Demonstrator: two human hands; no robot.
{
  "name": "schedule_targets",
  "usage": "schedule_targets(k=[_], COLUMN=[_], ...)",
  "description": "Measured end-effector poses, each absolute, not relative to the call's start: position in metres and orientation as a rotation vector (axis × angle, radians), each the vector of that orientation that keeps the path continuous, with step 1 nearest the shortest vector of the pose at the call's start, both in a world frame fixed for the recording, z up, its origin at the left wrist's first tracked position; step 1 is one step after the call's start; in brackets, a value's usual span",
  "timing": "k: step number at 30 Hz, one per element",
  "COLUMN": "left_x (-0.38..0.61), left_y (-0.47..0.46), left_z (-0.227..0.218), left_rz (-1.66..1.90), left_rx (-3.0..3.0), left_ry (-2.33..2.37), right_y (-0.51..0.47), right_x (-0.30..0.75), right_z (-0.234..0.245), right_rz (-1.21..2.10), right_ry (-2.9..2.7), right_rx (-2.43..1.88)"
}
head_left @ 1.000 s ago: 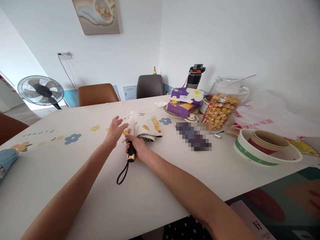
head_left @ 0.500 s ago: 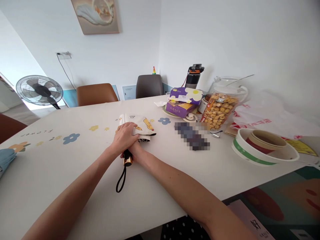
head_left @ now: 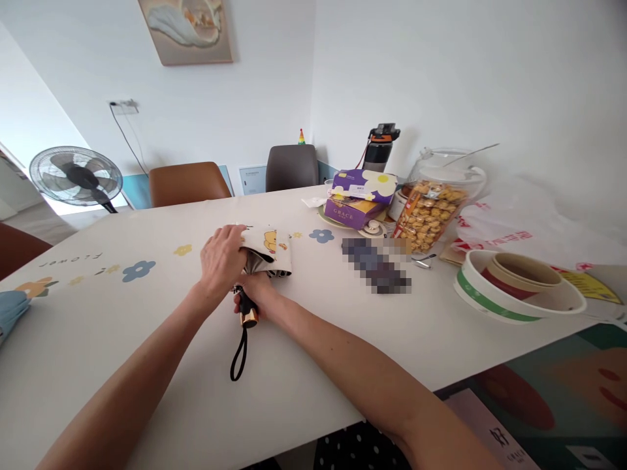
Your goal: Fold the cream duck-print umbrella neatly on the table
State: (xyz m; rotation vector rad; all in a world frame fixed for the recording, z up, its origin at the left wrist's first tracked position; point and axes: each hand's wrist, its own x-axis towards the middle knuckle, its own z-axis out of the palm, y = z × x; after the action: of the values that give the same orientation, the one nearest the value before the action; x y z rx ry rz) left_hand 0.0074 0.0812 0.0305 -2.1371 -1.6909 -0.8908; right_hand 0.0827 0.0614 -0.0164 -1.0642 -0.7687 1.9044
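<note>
A folded white umbrella (head_left: 267, 251) with yellow cartoon prints lies on the white table (head_left: 147, 326). My right hand (head_left: 255, 294) is closed round its black handle (head_left: 247, 313), which has a gold band and a black wrist loop (head_left: 238, 356) trailing toward me. My left hand (head_left: 220, 258) is curled over the umbrella's fabric and presses it together near the handle.
To the right lie a blurred dark object (head_left: 375, 264), a purple box (head_left: 360, 196), a jar of snacks (head_left: 434, 205), a black bottle (head_left: 379, 147), tape rolls (head_left: 519, 284) and a plastic bag (head_left: 529, 222). Two chairs (head_left: 189, 183) and a fan (head_left: 76, 176) stand behind.
My left hand went from open beside the umbrella to gripping its fabric, and the canopy has been gathered in tighter. My right hand has stayed on the handle.
</note>
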Motion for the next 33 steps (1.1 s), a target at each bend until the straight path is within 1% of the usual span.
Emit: schedule_targets(k=[4,8,11,19,25,27,31,33], left_x=[-0.005,-0.015,-0.022,-0.032,-0.04,-0.043,-0.05,-0.051], left_y=[0.08,0.082,0.083,0.083,0.085,0.084,0.084,0.084], left_z=[0.047,0.06,0.066,0.077,0.081,0.082,0.08,0.079], left_rz=[-0.99,-1.058,-1.033,-0.873,-0.764,-0.678,-0.396,-0.334], left_rx=[-1.92,-1.798,-1.77,-1.806,-1.836,-1.844,-1.852,-1.839], left_ry=[-1.881,-1.952,-2.069,-2.209,-2.255,-2.259,-2.264,-2.199], right_y=[0.061,0.061,0.062,0.066,0.067,0.068,0.068,0.067], right_x=[0.085,0.088,0.09,0.1,0.103,0.102,0.099,0.098], right_z=[-0.017,-0.018,-0.018,-0.016,-0.014,-0.014,-0.016,-0.016], right_rz=[1.911,1.934,1.95,2.021,2.049,2.047,2.014,1.982], right_ry=[-0.839,-0.814,-0.794,-0.678,-0.646,-0.628,-0.629,-0.668], right_rx=[-1.137,-1.069,-1.014,-0.824,-0.771,-0.8,-0.881,-0.913])
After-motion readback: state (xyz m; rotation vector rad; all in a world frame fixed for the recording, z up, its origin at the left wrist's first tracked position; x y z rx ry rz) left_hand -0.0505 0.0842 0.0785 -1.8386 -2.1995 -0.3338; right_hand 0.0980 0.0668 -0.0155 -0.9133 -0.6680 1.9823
